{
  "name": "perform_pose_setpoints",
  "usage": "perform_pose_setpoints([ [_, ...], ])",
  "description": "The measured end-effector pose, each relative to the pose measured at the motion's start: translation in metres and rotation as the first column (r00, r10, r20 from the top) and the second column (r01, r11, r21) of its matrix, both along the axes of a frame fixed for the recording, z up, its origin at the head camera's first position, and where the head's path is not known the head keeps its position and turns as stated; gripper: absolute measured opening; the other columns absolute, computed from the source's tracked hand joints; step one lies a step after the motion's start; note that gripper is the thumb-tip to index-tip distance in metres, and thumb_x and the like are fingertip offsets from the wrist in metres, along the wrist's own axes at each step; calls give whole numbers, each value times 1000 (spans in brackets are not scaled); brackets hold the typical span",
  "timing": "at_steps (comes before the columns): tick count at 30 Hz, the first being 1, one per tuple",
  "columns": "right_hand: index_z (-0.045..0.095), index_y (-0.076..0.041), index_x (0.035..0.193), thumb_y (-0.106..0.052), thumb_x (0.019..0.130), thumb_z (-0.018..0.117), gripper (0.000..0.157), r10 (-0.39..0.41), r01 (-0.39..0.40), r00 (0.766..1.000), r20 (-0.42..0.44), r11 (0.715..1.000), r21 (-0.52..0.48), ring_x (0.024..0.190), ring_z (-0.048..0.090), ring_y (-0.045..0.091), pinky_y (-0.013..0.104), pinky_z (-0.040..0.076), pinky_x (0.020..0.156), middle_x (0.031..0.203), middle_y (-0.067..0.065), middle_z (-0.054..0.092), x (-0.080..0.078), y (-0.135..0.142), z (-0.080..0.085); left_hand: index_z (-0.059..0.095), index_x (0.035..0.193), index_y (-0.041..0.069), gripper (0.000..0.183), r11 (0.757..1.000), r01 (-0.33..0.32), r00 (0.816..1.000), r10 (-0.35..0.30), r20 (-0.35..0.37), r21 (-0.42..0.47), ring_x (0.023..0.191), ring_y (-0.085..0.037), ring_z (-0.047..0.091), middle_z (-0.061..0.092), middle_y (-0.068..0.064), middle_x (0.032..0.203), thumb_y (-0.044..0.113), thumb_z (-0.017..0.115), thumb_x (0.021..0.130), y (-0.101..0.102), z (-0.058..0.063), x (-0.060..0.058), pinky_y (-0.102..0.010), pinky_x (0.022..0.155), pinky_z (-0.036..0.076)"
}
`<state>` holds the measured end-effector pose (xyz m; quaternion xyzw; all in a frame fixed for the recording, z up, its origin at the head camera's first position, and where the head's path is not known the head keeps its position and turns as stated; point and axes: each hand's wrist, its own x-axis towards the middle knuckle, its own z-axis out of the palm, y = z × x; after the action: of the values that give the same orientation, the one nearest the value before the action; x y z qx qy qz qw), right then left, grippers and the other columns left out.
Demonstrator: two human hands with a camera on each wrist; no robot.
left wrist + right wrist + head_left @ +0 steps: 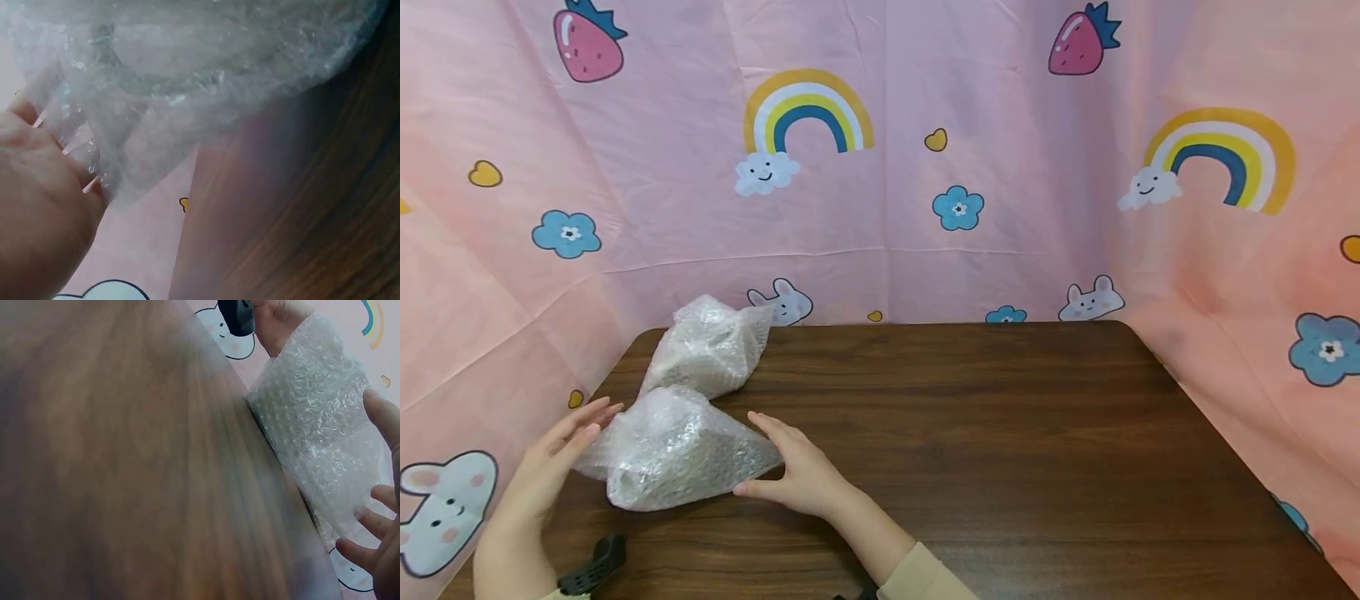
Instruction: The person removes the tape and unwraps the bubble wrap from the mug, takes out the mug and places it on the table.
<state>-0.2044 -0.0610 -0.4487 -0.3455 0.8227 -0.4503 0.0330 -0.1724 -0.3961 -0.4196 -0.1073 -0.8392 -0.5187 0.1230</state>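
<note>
A bundle in clear bubble wrap lies at the left of the dark wooden table, its contents veiled by the wrap. On its left side, my left hand has its fingers extended along the loose edge. In the left wrist view, that hand has several fingers behind the clear wrap. My right hand is at the bundle's right corner, thumb and fingers spread wide. The right wrist view shows these spread fingers beside the wrap.
Just behind stands a second bubble-wrapped bundle, close against the first, near the table's back left corner. The wooden table extends far to the right. A pink printed cloth hangs around the back and sides.
</note>
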Motion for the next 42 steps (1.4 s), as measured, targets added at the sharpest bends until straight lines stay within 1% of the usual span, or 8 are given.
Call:
perform_pose_setpoints([
  [6, 21, -37, 152, -50, 84, 69, 84, 13, -13, 1000, 18, 1000, 13, 137, 29, 13, 42, 35, 105, 151, -18, 27, 1, -8, -4, 23, 154, 24, 50, 996, 87, 985, -88, 149, 13, 115, 13, 33, 37, 29, 131, 18, 32, 105, -11, -14, -2, -17, 95, 23],
  [10, 22, -36, 152, -50, 84, 70, 84, 16, -16, 1000, 14, 999, 28, 137, 28, 14, 42, 35, 105, 151, -17, 27, 2, -12, -5, 18, 155, 20, 54, 973, 202, 964, -218, 153, 112, 119, 4, 36, 34, 17, 140, 25, 36, 104, -15, -23, -3, -17, 88, 30],
  [15, 22, -35, 152, -50, 83, 70, 85, 11, -11, 1000, -6, 999, 45, 138, 29, 16, 45, 36, 104, 151, -16, 27, 3, -16, -7, 4, 156, 24, 69, 898, 323, 898, -390, 202, 300, 134, 2, 12, 7, 15, 154, 36, 44, 101, -18, -31, -2, -35, 110, -7],
  [19, 21, -35, 152, -50, 82, 71, 87, 1, 2, 999, -35, 997, 71, 137, 30, 16, 45, 36, 103, 152, -12, 28, 2, -20, -9, -3, 155, 29, 78, 889, 322, 874, -411, 259, 326, 135, -1, 3, -5, 15, 154, 30, 51, 98, -19, -31, -1, -68, 94, -20],
  [24, 20, -37, 152, -51, 82, 70, 87, -18, 26, 997, -72, 993, 113, 137, 31, 17, 47, 38, 101, 153, -8, 30, 2, -24, -10, -4, 155, 30, 86, 905, 306, 878, -389, 280, 296, 133, 0, 2, -6, 15, 153, 20, 58, 95, -18, -31, 0, -77, 88, -14],
  [35, 19, -39, 152, -49, 83, 69, 86, -14, 25, 997, -82, 991, 134, 130, 36, 11, 36, 44, 95, 148, -14, 32, 4, -29, -13, -5, 153, 39, 89, 916, 280, 868, -370, 332, 288, 129, -2, 12, -10, 9, 152, 22, 60, 95, -17, -35, 2, -63, 99, 12],
  [39, 21, -40, 152, -46, 83, 71, 85, 3, 9, 996, -87, 990, 141, 130, 36, 10, 35, 43, 96, 146, -14, 35, 3, -30, -13, -3, 152, 40, 88, 918, 269, 864, -363, 347, 291, 120, 4, 28, -7, -1, 149, 25, 61, 94, -19, -38, -1, -33, 89, 35],
  [42, 22, -40, 152, -42, 83, 72, 85, 17, -5, 996, -83, 990, 139, 130, 36, 10, 34, 41, 98, 145, -14, 37, 3, -30, -13, 2, 151, 43, 84, 910, 264, 862, -371, 346, 320, 113, 5, 37, -1, -3, 145, 23, 61, 94, -19, -41, -1, -26, 82, 42],
])
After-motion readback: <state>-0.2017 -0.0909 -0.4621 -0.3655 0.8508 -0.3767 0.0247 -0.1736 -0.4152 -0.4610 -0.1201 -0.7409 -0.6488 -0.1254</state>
